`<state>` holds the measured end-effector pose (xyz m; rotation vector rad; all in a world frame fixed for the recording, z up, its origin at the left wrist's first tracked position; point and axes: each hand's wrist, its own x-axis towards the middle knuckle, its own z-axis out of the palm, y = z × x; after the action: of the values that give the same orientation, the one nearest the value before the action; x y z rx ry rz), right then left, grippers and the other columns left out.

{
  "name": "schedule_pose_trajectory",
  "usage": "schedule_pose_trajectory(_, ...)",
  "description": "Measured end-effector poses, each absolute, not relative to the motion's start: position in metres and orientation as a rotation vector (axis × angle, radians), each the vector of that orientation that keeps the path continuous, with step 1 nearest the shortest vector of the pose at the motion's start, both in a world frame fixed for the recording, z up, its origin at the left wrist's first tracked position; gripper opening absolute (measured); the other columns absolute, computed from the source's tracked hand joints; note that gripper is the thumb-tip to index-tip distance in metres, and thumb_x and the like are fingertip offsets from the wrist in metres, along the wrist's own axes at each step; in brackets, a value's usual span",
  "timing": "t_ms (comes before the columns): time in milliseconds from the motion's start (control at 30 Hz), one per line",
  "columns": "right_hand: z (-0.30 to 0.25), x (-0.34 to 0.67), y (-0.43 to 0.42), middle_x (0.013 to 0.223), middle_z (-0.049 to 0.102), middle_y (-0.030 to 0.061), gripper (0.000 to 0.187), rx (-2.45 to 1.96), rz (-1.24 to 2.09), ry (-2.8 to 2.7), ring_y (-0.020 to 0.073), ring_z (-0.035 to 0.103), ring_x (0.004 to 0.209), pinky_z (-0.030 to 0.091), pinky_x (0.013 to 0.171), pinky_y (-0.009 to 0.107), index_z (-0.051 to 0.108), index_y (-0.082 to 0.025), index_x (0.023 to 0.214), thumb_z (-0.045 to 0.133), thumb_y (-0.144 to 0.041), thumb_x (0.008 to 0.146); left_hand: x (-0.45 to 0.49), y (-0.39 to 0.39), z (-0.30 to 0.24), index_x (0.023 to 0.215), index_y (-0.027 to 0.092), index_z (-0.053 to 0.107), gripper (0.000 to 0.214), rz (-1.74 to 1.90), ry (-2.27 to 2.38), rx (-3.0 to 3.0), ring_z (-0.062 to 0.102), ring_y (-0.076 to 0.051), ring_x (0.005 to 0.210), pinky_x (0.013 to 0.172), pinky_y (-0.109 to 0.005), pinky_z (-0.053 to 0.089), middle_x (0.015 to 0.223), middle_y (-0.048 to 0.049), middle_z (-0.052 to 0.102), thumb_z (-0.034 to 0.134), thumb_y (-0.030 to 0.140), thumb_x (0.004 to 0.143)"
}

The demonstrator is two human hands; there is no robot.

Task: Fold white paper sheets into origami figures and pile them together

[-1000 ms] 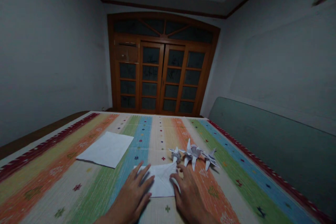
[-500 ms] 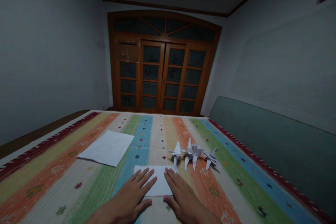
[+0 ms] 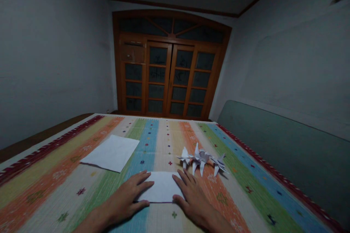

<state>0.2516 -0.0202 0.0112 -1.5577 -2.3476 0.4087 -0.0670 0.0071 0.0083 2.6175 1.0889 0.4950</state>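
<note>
A folded white sheet of paper (image 3: 162, 188) lies flat on the striped tablecloth in front of me, its long folded-looking edge toward me. My left hand (image 3: 133, 193) rests at the paper's left end, fingers spread and fingertips over it. At the right end is my right hand (image 3: 191, 196), its fingers also apart and lying on the paper's edge. Just beyond the right hand stand several white folded-paper cranes (image 3: 201, 158), bunched together. To the left of the folded sheet is a larger square of white paper (image 3: 112, 153), lying flat.
The table wears a striped, patterned cloth (image 3: 161, 142) with dark red borders. A pale green bench back (image 3: 287, 153) runs along the right wall. Wooden doors with glass panes (image 3: 171, 76) stand beyond the table's far edge.
My hands have slid apart, the left one to the left and the right one to the right, toward the ends of the folded paper. More of its middle now shows.
</note>
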Motion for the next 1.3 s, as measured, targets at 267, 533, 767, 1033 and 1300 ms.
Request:
schedule_pose_trajectory(267, 0.011, 0.262, -0.003, 0.161, 0.041, 0.0153, 0.047, -1.625, 0.12, -2.166, 0.0371, 0.024, 0.153, 0.028, 0.122, 0.059, 0.058, -0.018, 0.14, 0.059, -0.036, 0.097, -0.072, 0.003, 0.025, 0.13, 0.035, 0.068, 0.041, 0.511, 1.043, 2.692, 0.055, -0.037, 0.134, 0.11, -0.055, 0.047, 0.144, -0.0084, 0.062, 0.071, 0.044, 0.09)
schedule_pose_trajectory(533, 0.029, 0.238, -0.041, 0.157, 0.048, 0.0151, 0.049, -1.27, 0.393, -2.449, 0.0362, 0.043, 0.145, 0.038, 0.118, 0.054, 0.061, -0.024, 0.139, 0.068, -0.032, 0.091, -0.057, 0.0, 0.034, 0.108, 0.027, 0.075, 0.023, 0.655, 0.936, 2.849, 0.07, -0.026, 0.104, 0.091, -0.039, 0.058, 0.109, -0.0061, 0.077, 0.054, 0.035, 0.104)
schedule_pose_trajectory(767, 0.028, 0.233, -0.044, 0.151, 0.055, 0.0148, 0.047, -1.252, 0.491, -2.454, 0.035, 0.049, 0.14, 0.041, 0.117, 0.051, 0.064, -0.023, 0.136, 0.068, -0.029, 0.09, -0.036, 0.005, 0.018, 0.113, 0.022, 0.072, 0.03, 0.982, 0.959, 2.72, 0.07, -0.026, 0.101, 0.087, -0.039, 0.061, 0.11, -0.0107, 0.073, 0.048, 0.038, 0.107)
schedule_pose_trajectory(1033, 0.022, 0.236, -0.042, 0.152, 0.054, 0.0142, 0.044, -1.229, 0.497, -2.452, 0.0337, 0.049, 0.141, 0.042, 0.117, 0.05, 0.065, -0.023, 0.135, 0.066, -0.029, 0.092, -0.028, 0.004, -0.006, 0.147, 0.03, 0.047, 0.046, 1.123, 1.086, 2.554, 0.044, -0.031, 0.144, 0.114, -0.051, 0.046, 0.162, -0.0113, 0.034, 0.051, 0.018, 0.102)
schedule_pose_trajectory(1300, 0.013, 0.239, -0.038, 0.149, 0.056, 0.0143, 0.043, -1.24, 0.365, -2.391, 0.0315, 0.052, 0.138, 0.045, 0.115, 0.047, 0.064, -0.023, 0.134, 0.065, -0.024, 0.091, -0.027, 0.001, 0.004, 0.156, 0.036, 0.036, 0.066, 0.531, 1.061, 2.617, 0.033, -0.032, 0.151, 0.121, -0.06, 0.032, 0.161, -0.0041, 0.044, 0.067, 0.028, 0.098)
